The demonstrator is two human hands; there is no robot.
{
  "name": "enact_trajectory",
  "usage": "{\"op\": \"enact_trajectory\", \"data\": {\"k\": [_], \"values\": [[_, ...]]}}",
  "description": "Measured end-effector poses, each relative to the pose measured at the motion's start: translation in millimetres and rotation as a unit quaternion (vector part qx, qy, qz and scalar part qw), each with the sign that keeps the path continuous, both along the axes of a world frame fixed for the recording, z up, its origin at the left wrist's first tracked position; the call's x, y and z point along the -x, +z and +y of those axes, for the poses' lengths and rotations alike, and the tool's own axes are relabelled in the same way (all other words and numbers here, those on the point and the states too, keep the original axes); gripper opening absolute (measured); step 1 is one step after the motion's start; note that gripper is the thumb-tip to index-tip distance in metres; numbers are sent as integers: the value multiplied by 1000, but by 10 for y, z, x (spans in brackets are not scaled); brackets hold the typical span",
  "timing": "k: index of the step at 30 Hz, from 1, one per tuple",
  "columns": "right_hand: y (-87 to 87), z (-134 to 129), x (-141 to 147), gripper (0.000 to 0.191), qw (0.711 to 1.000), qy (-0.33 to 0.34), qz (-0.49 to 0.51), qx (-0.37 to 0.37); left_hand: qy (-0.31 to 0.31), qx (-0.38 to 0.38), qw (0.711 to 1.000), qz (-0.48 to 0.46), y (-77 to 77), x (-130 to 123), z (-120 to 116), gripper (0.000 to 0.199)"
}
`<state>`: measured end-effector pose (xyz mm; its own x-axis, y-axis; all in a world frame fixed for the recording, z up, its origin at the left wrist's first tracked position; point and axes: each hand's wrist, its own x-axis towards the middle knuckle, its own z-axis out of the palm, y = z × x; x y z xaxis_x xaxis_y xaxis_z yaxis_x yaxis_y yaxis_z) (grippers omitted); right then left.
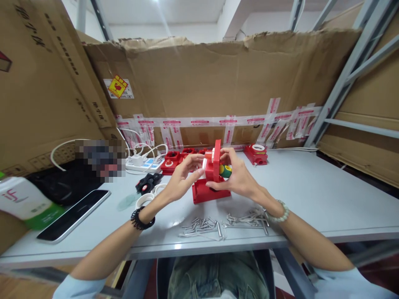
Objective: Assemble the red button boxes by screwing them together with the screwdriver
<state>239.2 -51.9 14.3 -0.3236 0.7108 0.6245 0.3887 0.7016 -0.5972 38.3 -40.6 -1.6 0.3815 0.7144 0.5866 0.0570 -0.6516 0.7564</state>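
A red block-shaped part (212,165) with a white ring on its left side is held upright between my two hands. My left hand (187,176) has its fingers around the ring side. My right hand (237,174) grips the right side, with a green and yellow handle (225,171) showing under its fingers. Just below the hands a red base piece (207,193) rests on the table. Nearer the front edge lie metal screws (201,225) and, to their right, pale strings with metal rods (249,218).
More red parts (170,163) stand at the back, and another (256,154) at the back right. White rings (145,200), a black part (148,183), a phone (75,215), a power strip (145,165) and a white-green pack (28,203) are on the left.
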Motion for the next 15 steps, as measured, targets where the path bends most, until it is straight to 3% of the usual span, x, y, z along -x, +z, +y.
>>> {"op": "enact_trajectory", "data": {"k": [4, 7, 12, 15], "values": [[-31, 7, 19, 77, 999, 28, -21, -11, 62, 56, 996, 37, -22, -11, 22, 41], [-30, 9, 28, 77, 1000, 22, -17, -11, 81, 25, 996, 36, -30, 5, 23, 43], [-5, 24, 20, 72, 1000, 6, 13, 2, -27, -74, 997, 10, -42, 25, -1, 44], [-2, 28, 12, 72, 999, 19, 25, 19, -28, -92, 995, 23, -36, 31, -7, 45]]}}
